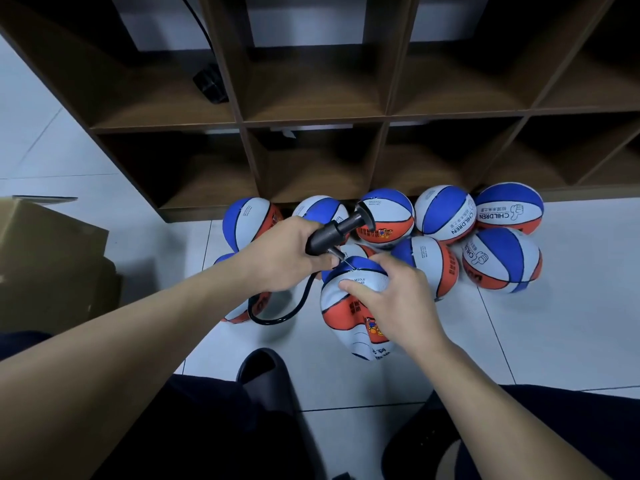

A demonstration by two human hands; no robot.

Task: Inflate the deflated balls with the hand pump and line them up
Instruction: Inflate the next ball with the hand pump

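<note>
holding the pump [332, 233] in my left hand [282, 252], fingers wrapped tight round the barrel, with its handle poking up and away toward the shelf [311, 112] and the needle [341, 259] pointing down and to my right. my right hand [388, 292] is curled over the top of the flat ball [356, 310], fingertips pressing into the soft white panel, so it's gripping the ball, not just resting on it.

the thing everything turns on: the needle tip sits right at the top edge of the ball, on the blue panel, just left of my right fingers. i honestly can't tell if it's already in the valve or only touching the skin, too small to see. the pump's long axis runs on a slant, handle far and right, needle near and low, so pushing in means going along that slant, not straight down.

the ball is on the floor [519, 341] in front of my knees, saggy and tall-ish, clearly not pumped. the hose [273, 313] loops off the pump down by its left side.

left hand is the one on the pump, so my guess is the right has to keep the ball steady until the needle's seated, then swap to the handle. the round balls [446, 213] are bunched along the foot of the shelf, not much of a line yet.
</note>
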